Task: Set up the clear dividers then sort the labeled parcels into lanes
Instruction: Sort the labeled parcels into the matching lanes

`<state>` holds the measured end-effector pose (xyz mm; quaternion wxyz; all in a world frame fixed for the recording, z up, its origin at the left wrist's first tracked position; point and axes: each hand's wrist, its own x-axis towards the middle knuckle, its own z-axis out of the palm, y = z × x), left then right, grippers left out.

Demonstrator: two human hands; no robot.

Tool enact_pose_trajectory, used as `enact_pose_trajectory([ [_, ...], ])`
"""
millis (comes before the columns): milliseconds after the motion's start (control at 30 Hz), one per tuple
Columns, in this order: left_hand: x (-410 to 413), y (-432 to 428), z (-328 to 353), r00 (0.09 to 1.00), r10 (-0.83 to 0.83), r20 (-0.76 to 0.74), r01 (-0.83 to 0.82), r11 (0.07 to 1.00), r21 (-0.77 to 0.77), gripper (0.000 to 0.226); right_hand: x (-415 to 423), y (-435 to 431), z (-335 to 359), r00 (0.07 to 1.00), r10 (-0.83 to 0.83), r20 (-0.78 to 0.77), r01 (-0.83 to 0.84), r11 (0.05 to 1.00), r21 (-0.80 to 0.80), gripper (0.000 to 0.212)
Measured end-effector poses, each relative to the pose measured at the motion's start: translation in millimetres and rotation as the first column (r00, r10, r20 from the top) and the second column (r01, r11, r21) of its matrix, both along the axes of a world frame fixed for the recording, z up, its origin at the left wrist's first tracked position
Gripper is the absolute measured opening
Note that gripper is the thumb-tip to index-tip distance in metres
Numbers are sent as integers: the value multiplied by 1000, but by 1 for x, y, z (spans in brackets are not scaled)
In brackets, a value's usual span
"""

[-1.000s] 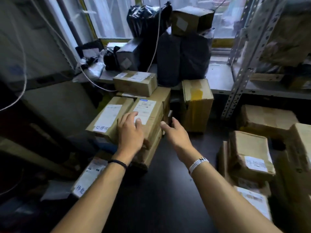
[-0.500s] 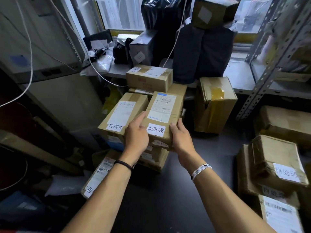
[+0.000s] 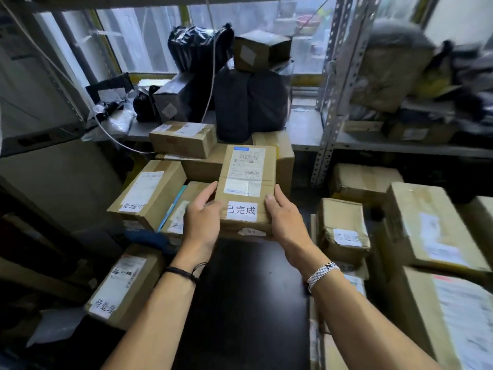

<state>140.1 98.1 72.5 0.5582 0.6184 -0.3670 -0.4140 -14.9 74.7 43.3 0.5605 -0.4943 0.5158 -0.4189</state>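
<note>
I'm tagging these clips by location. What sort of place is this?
Probably a small parcel storeroom or courier depot: labelled cardboard parcels are piled all around, perforated metal shelving holds more, and the held parcel carries a barcode label.

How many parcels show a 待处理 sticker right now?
2. The lower-left parcel, and the right parcel beside the right hand. Blurred or hidden stickers may exist elsewhere.

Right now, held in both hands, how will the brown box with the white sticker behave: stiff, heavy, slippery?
Probably stiff: the brown box shows flat faces and straight edges between the left hand and right hand. Likely light, since they hold it only at its near end. Plain cardboard sides should grip well.
</note>
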Motion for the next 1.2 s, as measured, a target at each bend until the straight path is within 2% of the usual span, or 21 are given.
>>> enact_pose_trajectory([
  [200, -116, 34, 49, 989, -129, 66, 137, 980, -145, 36, -124, 49, 64, 985, -112, -128, 95, 987, -130, 32],
  [300, -184, 53, 74, 969, -229, 92, 244, 948, -204, 40, -200, 77, 97, 943, -197, -269, 145, 969, -199, 43],
  [433, -272, 81, 94, 917, -392, 74, 399, 893, -210, 33, -294, 115, 129, 878, -281, -388, 200, 951, -235, 41],
  [633, -379, 129, 104, 857, -507, 98, 516, 836, -189, 36, -403, 173, 143, 799, -383, -463, 302, 922, -242, 42],
  [700, -400, 148, 105, 847, -521, 103, 531, 825, -193, 29, -424, 193, 141, 819, -376, -434, 316, 926, -207, 45],
  [800, -425, 175, 97, 847, -522, 100, 532, 829, -173, 35, -451, 219, 127, 837, -385, -389, 341, 923, -179, 54],
  [867, -437, 192, 88, 850, -514, 116, 526, 839, -141, 37, -462, 237, 118, 833, -390, -392, 348, 921, -177, 49],
  [933, -446, 206, 77, 857, -501, 122, 513, 853, -96, 40, -470, 257, 113, 843, -370, -390, 341, 929, -145, 33],
  [1200, -461, 259, 42, 836, -512, 195, 505, 858, 92, 44, -481, 297, 71, 806, -329, -492, 369, 929, -18, 32],
])
